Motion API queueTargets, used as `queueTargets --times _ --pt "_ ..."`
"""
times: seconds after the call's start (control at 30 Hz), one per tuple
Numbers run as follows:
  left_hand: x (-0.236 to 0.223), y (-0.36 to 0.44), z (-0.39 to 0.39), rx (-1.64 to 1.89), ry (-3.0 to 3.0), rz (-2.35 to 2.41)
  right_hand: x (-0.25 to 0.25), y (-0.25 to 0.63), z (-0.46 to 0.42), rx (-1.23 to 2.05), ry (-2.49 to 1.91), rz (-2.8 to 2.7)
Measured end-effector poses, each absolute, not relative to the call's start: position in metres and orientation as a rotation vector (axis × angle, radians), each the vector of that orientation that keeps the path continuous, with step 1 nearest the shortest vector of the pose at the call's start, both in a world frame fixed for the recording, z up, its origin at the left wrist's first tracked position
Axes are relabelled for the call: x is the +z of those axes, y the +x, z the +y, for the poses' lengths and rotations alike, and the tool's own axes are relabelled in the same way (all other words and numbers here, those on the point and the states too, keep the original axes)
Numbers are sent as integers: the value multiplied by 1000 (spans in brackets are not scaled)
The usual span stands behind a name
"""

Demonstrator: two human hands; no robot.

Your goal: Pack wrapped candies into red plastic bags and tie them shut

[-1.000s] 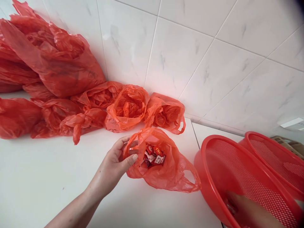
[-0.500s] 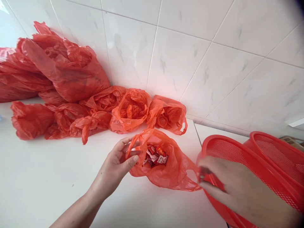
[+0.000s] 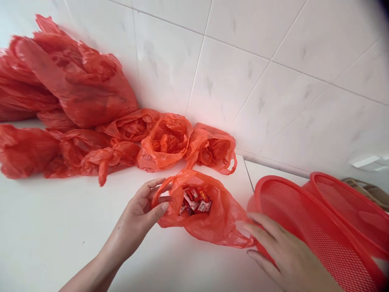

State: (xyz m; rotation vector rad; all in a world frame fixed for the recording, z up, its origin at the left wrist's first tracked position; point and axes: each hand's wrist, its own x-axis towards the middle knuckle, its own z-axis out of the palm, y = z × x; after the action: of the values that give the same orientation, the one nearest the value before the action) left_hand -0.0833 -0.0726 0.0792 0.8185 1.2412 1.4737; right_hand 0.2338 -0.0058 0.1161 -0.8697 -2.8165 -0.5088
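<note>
An orange-red plastic bag [image 3: 219,225] lies open-mouthed on the white tabletop. Several small red and white wrapped packets [image 3: 196,201] are inside it. My left hand [image 3: 148,205] grips the bag's left handle, with fingers through the loop and the thumb in front. By the right handle is my right hand [image 3: 279,247], its fingers apart and nothing visible in them. Whether its fingertips touch the handle, I cannot tell.
Red mesh baskets [image 3: 261,186] stand at the right. Behind the bag are two more open plastic bags [image 3: 152,156], with knotted and filled red bags [image 3: 91,97] piled to the left. A tiled wall [image 3: 237,81] rises behind the white table [image 3: 60,227].
My right hand was blurred and closed around something dark red near the right handle; now its fingers are spread. The left hand keeps its hold. The view has shifted slightly.
</note>
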Motion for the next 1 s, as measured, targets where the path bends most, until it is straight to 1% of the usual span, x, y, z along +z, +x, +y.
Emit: queueTargets --times 0.07,0.13,0.3,0.5,0.67,0.77,0.9,1.0 --pt "78 -81 -68 1465 807 1242 104 253 -18 -642 -958 -2793" --pt "76 -79 -63 1448 815 1246 95 270 -29 -708 -1023 -2766" --pt "72 -75 -56 1375 842 1300 80 291 -44 -693 -1175 -2753" --pt "81 -68 -57 1367 799 1371 76 292 -45 -612 -1317 -2642" --pt "82 -68 -61 1436 839 1356 72 269 -47 -442 -1147 -2564" --pt "82 -70 -64 1452 910 1392 62 240 -43 -359 -1082 -2531" --pt "89 -73 -70 1527 924 1391 43 210 -32 -334 -1202 -2354" --pt "94 -79 -70 1604 910 1388 27 211 -23 -164 -1277 -2221"
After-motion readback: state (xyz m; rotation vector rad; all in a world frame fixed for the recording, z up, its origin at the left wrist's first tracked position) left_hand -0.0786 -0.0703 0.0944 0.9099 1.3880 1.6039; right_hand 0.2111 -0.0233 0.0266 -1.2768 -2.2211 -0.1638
